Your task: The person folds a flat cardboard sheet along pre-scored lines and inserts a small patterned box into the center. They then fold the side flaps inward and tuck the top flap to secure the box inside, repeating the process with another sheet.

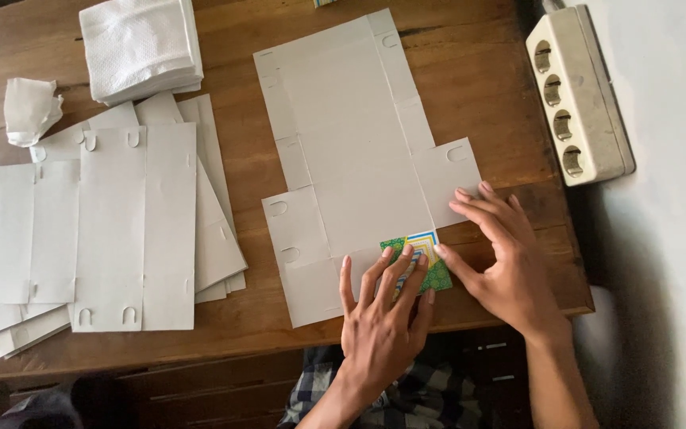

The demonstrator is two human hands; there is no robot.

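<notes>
Head view: both hands on flat grey cardboard box blank, patterned flap.

On the wooden table, 1 flat box blank lies centre. Left of it sits a stack of blanks, with a napkin pile behind. A power strip stands right. Both hands rest on its near flap.

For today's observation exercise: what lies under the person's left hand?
Under the left hand lies a folded green patterned flap of the flat grey cardboard blank; the fingers cover part of it.
</notes>
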